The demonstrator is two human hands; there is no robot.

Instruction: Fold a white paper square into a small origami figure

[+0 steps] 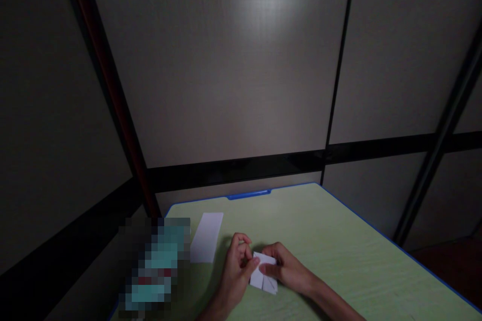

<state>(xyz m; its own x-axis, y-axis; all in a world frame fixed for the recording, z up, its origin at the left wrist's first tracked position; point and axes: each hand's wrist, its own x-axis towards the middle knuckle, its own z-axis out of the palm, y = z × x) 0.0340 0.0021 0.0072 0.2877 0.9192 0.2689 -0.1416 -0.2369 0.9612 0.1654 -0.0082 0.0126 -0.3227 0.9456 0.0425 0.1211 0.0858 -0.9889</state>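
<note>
A pale green bench (350,246) with a faint grain stretches beneath and beyond both hands, edged by a thin blue rim. At the far side, straight ahead of the left hand (238,267), sits a blue ledge (249,194). A white sheet of paper (207,238) lies flat just beyond and left of that hand. The bare green top extends well past the right hand (280,267).

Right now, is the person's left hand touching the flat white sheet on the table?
Apart. The head view shows a band of green tabletop between the left hand and the near side of the flat white sheet.
</note>
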